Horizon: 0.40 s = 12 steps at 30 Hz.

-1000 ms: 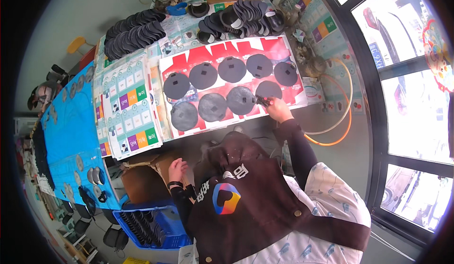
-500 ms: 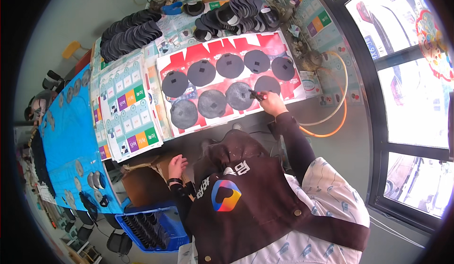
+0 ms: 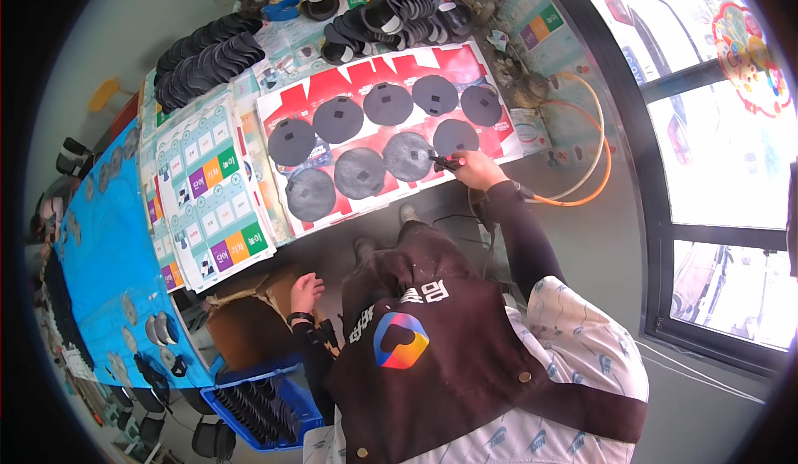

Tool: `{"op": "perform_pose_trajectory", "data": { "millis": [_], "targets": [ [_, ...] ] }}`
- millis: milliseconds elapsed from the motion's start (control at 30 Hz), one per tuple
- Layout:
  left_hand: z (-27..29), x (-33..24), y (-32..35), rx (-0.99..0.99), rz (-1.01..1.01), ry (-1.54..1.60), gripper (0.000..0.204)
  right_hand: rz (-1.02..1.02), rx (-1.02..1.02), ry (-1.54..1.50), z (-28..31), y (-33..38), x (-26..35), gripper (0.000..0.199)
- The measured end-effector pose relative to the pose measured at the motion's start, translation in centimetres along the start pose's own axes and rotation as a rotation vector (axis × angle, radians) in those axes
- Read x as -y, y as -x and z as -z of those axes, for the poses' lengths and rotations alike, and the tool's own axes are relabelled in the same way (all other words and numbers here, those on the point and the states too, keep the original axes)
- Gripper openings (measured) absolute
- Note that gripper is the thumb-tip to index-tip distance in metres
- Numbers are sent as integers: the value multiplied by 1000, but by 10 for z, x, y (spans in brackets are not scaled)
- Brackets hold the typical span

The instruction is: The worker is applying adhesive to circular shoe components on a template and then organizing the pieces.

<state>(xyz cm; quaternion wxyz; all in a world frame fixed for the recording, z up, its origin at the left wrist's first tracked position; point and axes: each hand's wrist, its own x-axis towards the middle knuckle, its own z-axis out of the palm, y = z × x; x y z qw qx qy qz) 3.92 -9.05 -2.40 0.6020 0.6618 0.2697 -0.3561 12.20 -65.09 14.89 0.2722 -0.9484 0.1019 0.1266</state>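
Observation:
My right hand (image 3: 477, 170) is closed round a small black spray gun (image 3: 445, 163) with reddish parts, just over the front edge of a red-and-white printed sheet. Its nozzle points left at a round dark disc (image 3: 402, 155) whose surface looks greyish and wet. Several more discs lie in two rows, each with a small black square on it. Two front-row discs, a middle one (image 3: 359, 172) and a left one (image 3: 311, 195), look greyish too; the back-row disc (image 3: 388, 104) is plain dark. My left hand (image 3: 307, 291) hangs below the table's front edge, empty, fingers loosely bent and apart.
Stacked dark curved pieces (image 3: 208, 61) stand at the back left, with more (image 3: 399, 15) at the back right. A pile of printed sheets (image 3: 208, 198) lies left of the discs. Hoses (image 3: 600, 152) loop at right. A blue crate (image 3: 309, 410) of dark pieces sits lower left.
My right hand still holds the spray gun, now drawn slightly back from the same greyish disc. The whole view has shifted a little; my left hand remains low and empty.

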Motion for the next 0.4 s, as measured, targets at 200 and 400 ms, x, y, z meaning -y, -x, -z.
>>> {"op": "perform_pose_trajectory", "data": {
  "millis": [200, 400],
  "targets": [
    [-16, -25, -6, -38, -31, 9, 35, 17, -174, -127, 11, -1, -43, 25],
    [-56, -43, -12, -71, -8, 44, 37, -115, -94, -458, 56, 7, -70, 37]
  ]
}}
